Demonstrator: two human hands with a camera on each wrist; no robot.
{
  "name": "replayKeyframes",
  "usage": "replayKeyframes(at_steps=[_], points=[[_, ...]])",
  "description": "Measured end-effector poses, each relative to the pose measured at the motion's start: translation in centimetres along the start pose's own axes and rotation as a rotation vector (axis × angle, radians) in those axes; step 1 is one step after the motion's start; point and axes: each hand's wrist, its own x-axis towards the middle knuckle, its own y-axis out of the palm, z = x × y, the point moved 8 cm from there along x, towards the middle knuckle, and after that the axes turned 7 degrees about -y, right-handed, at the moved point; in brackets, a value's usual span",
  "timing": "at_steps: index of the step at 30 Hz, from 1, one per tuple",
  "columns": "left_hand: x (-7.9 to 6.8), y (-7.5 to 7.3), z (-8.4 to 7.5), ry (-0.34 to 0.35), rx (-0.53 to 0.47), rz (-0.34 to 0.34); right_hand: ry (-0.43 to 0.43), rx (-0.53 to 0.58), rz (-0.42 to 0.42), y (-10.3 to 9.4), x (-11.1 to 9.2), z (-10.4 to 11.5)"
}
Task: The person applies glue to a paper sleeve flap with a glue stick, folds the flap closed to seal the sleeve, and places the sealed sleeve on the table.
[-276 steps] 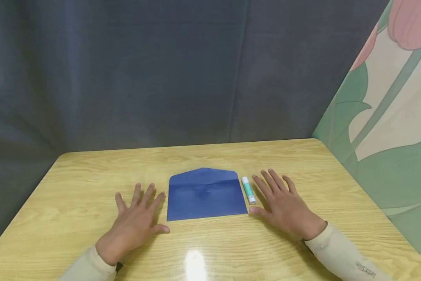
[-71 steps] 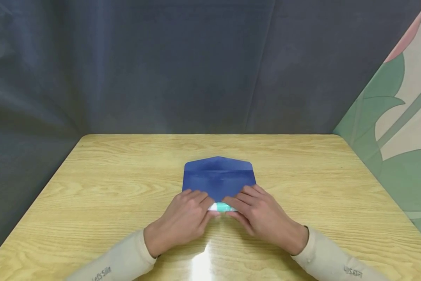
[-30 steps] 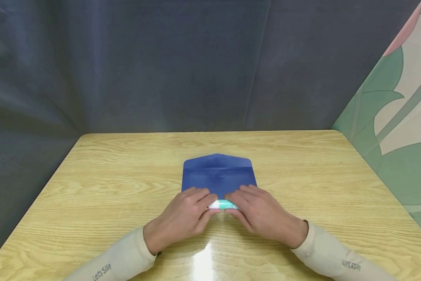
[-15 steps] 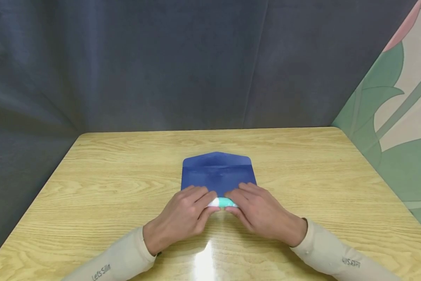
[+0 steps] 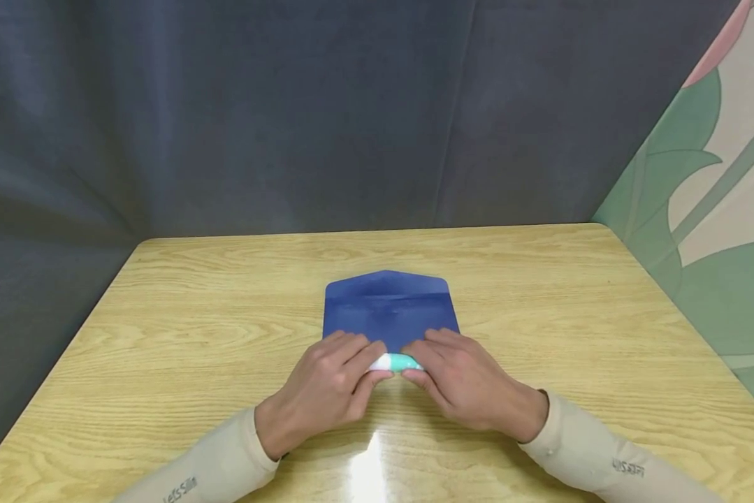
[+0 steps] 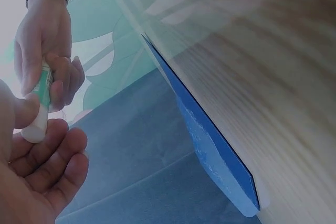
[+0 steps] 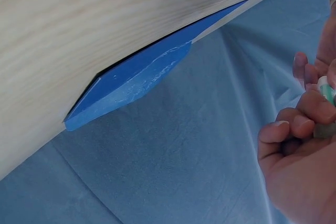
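Note:
A glue stick [image 5: 399,362] with a white cap and a green body is held crosswise between both hands, above the table in the wrist views. My left hand [image 5: 326,381] pinches the white cap end [image 6: 34,131] between thumb and curled fingers. Around the other end, the green body, my right hand [image 5: 467,377] has its thumb and fingers curled. Just beyond the hands lies a dark blue envelope [image 5: 386,311], flap side away, with the flap [image 5: 386,283] folded out flat. Whitish streaks show along the flap in both wrist views. The hands cover the envelope's near edge in the head view.
The wood-grain table [image 5: 182,314] extends on both sides of the envelope. A dark grey-blue curtain [image 5: 301,119] hangs along its far edge, and a panel with a flower print [image 5: 729,279] stands at the right.
Earlier both hands lay spread on the table, the glue stick right of the envelope. Both hands then took hold of the stick in front of the envelope. Over the last second they barely move.

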Motion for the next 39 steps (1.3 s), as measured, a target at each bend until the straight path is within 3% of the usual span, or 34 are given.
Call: replayKeyframes(at_steps=[18, 28, 39], points=[[0.08, 0.25, -0.12, 0.015, -0.011, 0.018, -0.02, -0.005, -0.006, -0.27, 0.18, 0.09], [-0.04, 0.22, 0.05, -0.013, 0.005, 0.01, -0.01, -0.014, -0.012, -0.26, 0.18, 0.05], [0.03, 0.47, 0.0, -0.005, 0.004, 0.045, -0.007, -0.02, -0.003, -0.26, 0.17, 0.11]])
